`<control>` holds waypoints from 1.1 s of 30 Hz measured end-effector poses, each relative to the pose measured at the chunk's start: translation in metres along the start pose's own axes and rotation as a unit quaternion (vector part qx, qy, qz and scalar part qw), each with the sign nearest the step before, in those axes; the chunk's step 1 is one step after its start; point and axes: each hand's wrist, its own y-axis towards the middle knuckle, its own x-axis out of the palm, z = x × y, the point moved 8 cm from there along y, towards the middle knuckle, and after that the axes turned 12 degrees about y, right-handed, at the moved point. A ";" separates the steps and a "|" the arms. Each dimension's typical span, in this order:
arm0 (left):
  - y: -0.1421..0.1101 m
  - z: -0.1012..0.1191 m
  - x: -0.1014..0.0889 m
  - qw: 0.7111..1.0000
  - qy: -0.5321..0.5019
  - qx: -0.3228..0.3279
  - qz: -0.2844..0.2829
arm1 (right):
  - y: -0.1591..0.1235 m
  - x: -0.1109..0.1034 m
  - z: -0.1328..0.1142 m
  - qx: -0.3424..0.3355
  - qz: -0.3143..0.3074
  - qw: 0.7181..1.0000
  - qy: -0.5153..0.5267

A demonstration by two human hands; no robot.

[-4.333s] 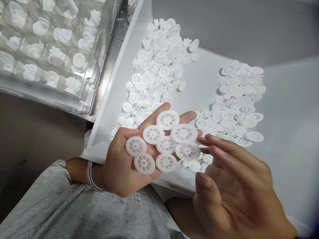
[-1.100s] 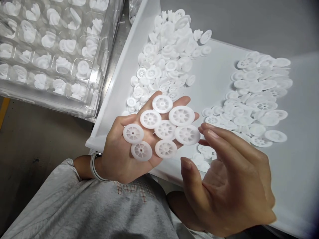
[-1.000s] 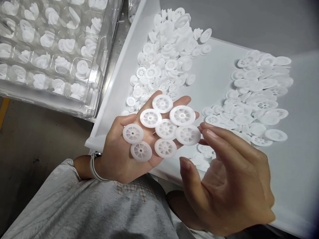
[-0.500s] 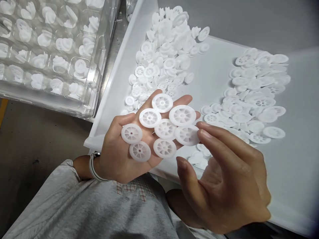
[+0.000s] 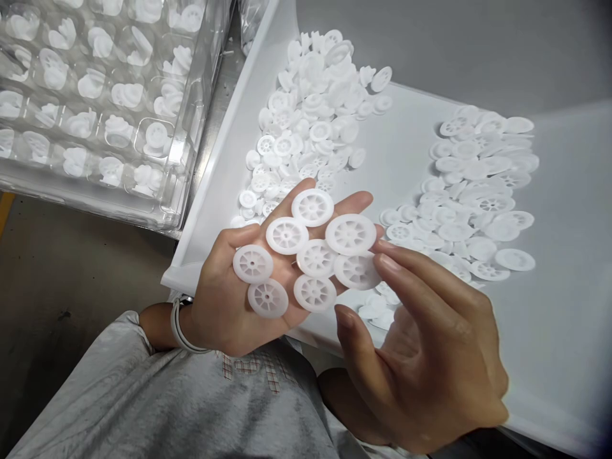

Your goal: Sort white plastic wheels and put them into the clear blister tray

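My left hand (image 5: 285, 270) is palm up with its fingers spread. Several white plastic spoked wheels (image 5: 316, 258) lie on its palm and fingers, mostly flat and side by side. Two smaller-holed wheels (image 5: 253, 264) rest nearer the thumb and wrist. My right hand (image 5: 425, 344) is on the right, its fingers stretched out and its thumb well apart. Its fingertips meet the edge of the rightmost wheel (image 5: 357, 271), with no grip on it visible. Part of the left fingers is hidden under the wheels.
A white bin (image 5: 401, 140) lies beneath both hands. It holds a left heap of white wheels (image 5: 315, 95) and a right heap of wheels (image 5: 478, 185). To the upper left, a clear compartment tray (image 5: 167, 213) carries white parts. A metal surface (image 5: 222, 83) separates tray and bin.
The view has shifted slightly, so tray, heaps and hands appear a little lower. The wheels keep nearly the same arrangement on my left palm, and my right fingertips stay at the rightmost wheel.
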 end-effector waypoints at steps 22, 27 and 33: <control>-0.001 -0.001 -0.001 1.000 -0.003 -0.012 -0.016 | -0.002 0.001 -0.003 0.013 0.003 1.000 0.022; -0.001 -0.003 -0.001 1.000 0.003 -0.013 -0.003 | -0.003 0.001 -0.005 -0.004 0.011 1.000 0.026; 0.000 0.001 -0.002 1.000 -0.009 0.010 0.005 | 0.001 -0.002 -0.007 0.005 0.025 1.000 0.000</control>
